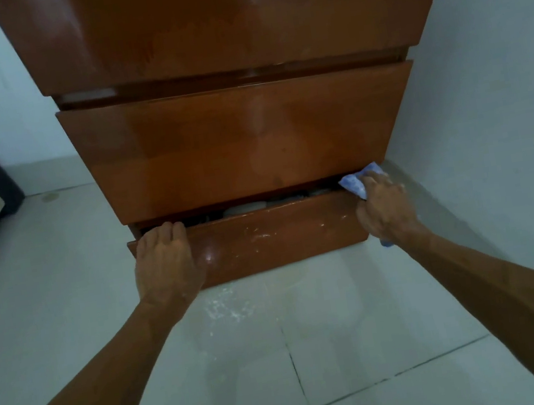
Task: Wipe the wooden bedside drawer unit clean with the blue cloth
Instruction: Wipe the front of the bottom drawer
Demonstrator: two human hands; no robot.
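Tiled floor; right hand presses blue cloth on bottom drawer.

Glowing glossy reddish-brown on the wooden drawer unit, whitish dust streaks flecking its bottom drawer front. Showing mottled blue and white on the cloth. Lying pale grey with dark grout lines, the floor tiles.

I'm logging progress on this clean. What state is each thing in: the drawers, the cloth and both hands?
Bottom drawer: pulled slightly open, white smears on its front.
Middle drawer: shut.
Blue cloth: bunched, pressed to the bottom drawer's right top corner.
Right hand: gripping the cloth.
Left hand: empty, fingers hooked over the drawer's top edge.
Floor: white specks below the drawer.
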